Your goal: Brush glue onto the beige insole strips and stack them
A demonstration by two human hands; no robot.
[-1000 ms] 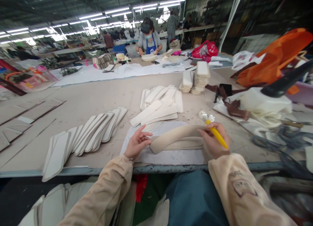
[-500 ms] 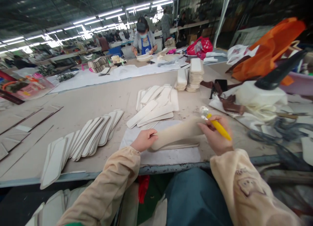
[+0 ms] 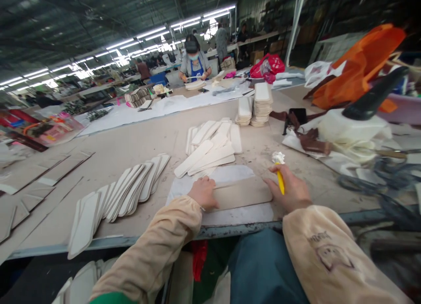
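Note:
A beige rounded panel (image 3: 243, 193) lies on a white sheet (image 3: 238, 216) at the table's front edge. My left hand (image 3: 204, 193) grips its left end, with fingers curled over it. My right hand (image 3: 291, 185) is closed around a yellow-handled brush (image 3: 280, 181), its lumpy white tip (image 3: 278, 157) pointing up and away from me. The thumb and lower fingers of that hand are at the panel's right end. Just beyond the panel is a loose pile of pale panels (image 3: 213, 148).
To the left, a fanned row of panels (image 3: 126, 187) reaches the table edge. Neat panel stacks (image 3: 262, 104) stand farther back. On the right are a white container with a black nozzle (image 3: 357, 128), dark straps and an orange bag (image 3: 358, 71). A co-worker (image 3: 194, 65) sits opposite.
The panel has gone from raised and tilted between my hands to flat on the sheet. My left hand has shifted over its end. The brush has swung more upright in my right hand.

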